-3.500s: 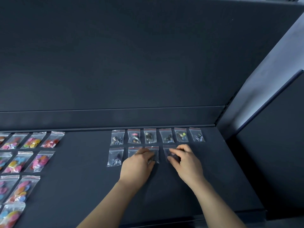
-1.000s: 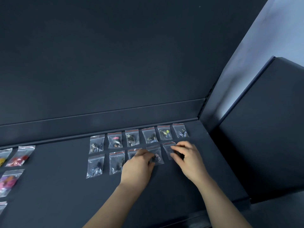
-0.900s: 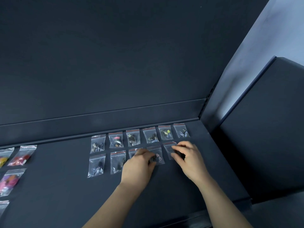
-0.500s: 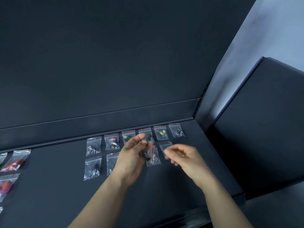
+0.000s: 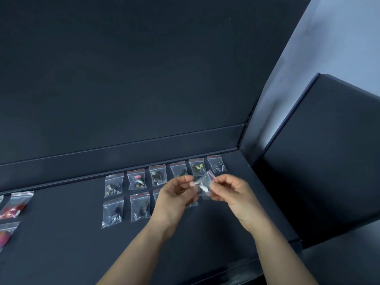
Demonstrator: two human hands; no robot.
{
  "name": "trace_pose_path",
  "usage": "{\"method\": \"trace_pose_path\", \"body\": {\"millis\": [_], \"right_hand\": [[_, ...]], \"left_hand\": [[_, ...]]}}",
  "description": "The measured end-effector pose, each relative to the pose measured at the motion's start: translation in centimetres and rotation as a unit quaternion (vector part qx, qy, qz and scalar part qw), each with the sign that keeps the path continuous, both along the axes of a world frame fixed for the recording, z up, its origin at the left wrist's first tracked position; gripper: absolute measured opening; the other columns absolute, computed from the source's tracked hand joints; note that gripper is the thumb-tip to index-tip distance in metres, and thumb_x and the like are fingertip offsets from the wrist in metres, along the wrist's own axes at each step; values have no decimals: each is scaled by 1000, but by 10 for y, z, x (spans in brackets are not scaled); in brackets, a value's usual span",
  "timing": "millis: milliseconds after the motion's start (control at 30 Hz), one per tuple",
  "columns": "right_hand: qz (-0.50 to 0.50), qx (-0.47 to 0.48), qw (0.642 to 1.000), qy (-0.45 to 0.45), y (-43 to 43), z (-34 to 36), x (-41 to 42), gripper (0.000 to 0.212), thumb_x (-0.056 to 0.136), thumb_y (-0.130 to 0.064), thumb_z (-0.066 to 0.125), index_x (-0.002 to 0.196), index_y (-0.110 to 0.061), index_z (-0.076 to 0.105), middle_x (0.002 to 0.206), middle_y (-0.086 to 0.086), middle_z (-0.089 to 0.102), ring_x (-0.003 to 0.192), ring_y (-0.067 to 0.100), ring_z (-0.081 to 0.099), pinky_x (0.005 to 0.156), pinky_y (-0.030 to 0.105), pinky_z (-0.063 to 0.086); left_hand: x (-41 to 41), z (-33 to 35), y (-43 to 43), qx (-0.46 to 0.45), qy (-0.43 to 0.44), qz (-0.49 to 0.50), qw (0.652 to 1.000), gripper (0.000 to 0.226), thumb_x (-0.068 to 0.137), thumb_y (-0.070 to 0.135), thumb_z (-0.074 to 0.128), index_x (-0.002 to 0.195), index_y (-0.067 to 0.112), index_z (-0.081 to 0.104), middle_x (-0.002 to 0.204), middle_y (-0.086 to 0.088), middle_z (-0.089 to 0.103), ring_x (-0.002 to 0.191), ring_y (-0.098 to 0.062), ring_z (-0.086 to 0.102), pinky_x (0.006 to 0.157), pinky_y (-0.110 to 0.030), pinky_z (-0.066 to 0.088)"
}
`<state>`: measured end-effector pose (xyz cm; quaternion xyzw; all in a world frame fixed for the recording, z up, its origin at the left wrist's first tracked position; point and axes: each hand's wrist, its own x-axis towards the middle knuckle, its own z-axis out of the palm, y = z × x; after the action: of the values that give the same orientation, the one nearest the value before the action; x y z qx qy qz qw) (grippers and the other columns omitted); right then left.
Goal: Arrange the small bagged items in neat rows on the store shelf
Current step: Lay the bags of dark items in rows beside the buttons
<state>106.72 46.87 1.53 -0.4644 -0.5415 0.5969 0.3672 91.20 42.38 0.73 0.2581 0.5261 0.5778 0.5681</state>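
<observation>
Your left hand and right hand each pinch an edge of one small clear bag, holding it above the shelf at centre frame, just below the back row of bags lying flat.

Readable text: none
Small bags: clear plastic, no print that can be made out
Held bag: blurred, no print that can be made out
Shelf: no label, price or number to read
Back panel: no sign or lettering to read
</observation>
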Motion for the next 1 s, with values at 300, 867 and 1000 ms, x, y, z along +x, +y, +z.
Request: {"method": "trace_pose_path", "body": {"millis": [300, 867, 1000], "right_hand": [[-26, 22, 999, 42, 7, -4, 8, 10, 91, 0, 58, 84, -3, 64, 78, 15, 70, 73, 24, 67, 75, 36, 59], [-84, 188, 933, -295, 64, -61, 37, 35, 83, -6, 68, 116, -15, 62, 109, -5, 64, 94, 11, 60, 87, 24, 46], [-78, 270, 903, -324, 51, -69, 47, 23, 80, -10, 72, 102, -17, 70, 104, -3, 58, 91, 15, 57, 83, 28, 48]], "left_hand": [[3, 3, 3, -19, 30, -64, 997, 13, 85, 0, 66, 98, 4, 66, 82, -5, 71, 68, -10, 67, 61, -21, 55], [6, -42, 35, 76, 651, -93, 750, 24, 84, 34, 68, 107, 27, 72, 112, 13, 66, 108, -20, 48, 94, -26, 37], [9, -44, 39, 61, 670, -109, 732, 28, 87, 41, 62, 112, 30, 69, 118, 16, 62, 113, -19, 44, 95, -27, 33]]}}
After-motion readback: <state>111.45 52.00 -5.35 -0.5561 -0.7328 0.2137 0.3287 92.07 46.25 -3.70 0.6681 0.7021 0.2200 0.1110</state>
